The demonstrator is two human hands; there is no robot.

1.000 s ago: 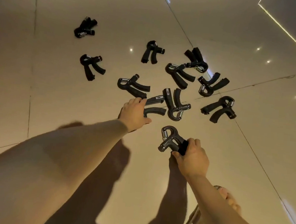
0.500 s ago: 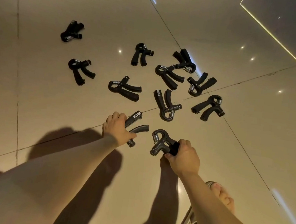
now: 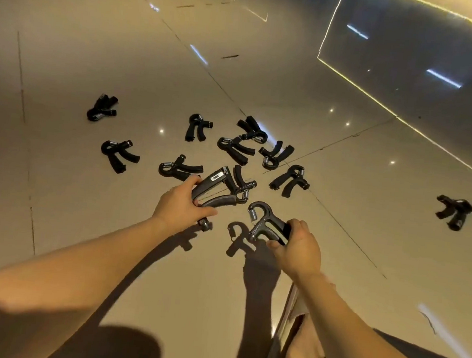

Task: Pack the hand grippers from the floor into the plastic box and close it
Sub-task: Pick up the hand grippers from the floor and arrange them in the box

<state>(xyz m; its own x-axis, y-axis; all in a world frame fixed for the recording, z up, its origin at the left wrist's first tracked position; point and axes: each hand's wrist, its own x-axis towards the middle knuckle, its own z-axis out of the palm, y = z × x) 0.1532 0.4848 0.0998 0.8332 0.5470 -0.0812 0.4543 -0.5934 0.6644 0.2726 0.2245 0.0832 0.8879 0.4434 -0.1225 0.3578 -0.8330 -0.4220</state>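
We are clamping our left hand (image 3: 181, 206) around the two handles of a black plastic hand gripper with a small white label (image 3: 218, 190), its long axis pointing away and rightward. Our right hand (image 3: 299, 247) is closing on a second black hand gripper with a steel spring (image 3: 266, 222), head up-left. The remaining black grippers (image 3: 233, 149) are lying just beyond on the glossy beige tiled floor (image 3: 96, 58), nearer our left hand; one stray gripper (image 3: 453, 210) is sitting well right. The label is unreadable. The plastic box is not showing.
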